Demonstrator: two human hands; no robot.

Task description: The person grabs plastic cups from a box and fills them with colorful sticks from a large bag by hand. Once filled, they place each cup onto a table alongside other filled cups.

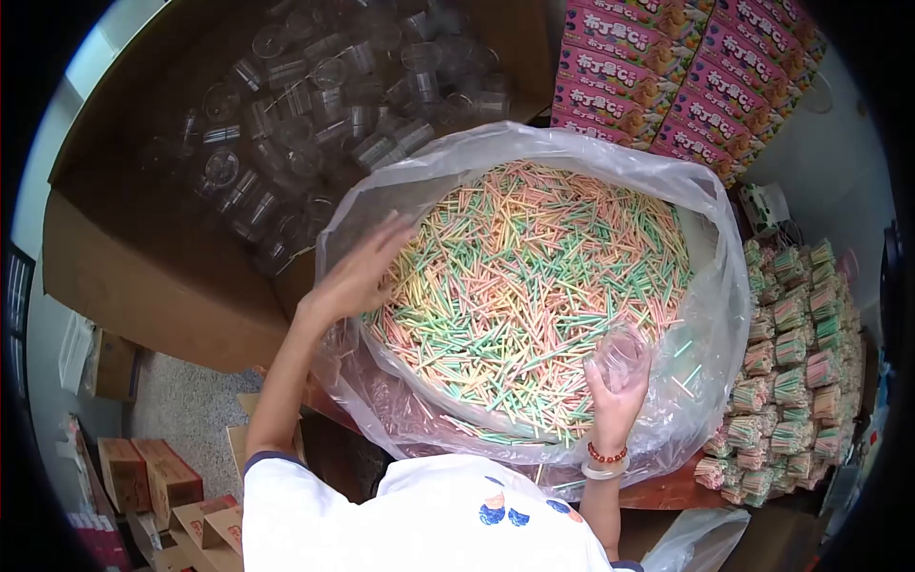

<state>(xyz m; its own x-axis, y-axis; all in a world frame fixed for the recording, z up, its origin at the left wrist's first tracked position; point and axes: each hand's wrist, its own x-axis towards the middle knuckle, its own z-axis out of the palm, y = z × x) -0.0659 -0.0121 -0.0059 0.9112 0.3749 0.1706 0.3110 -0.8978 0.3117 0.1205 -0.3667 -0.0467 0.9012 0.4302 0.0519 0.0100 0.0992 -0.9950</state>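
A big clear plastic bag (720,276) with its mouth spread wide holds a heap of short pastel sticks (534,276) in pink, green and yellow. My left hand (357,274) hovers at the left side of the heap, slightly blurred, fingers stretched out and nothing visible in them. On the right, my right hand (618,393) is closed around a clear plastic jar (624,351) above the sticks. Whether anything is inside the jar is hard to make out. Beads and a pale bangle circle the right wrist.
A large cardboard box (143,286) at upper left contains many clear jars (329,100). Pink printed cartons (610,71) stand stacked behind the bag. At right, bundled sticks (791,381) are piled high. Smaller brown boxes (162,477) sit on the floor at lower left.
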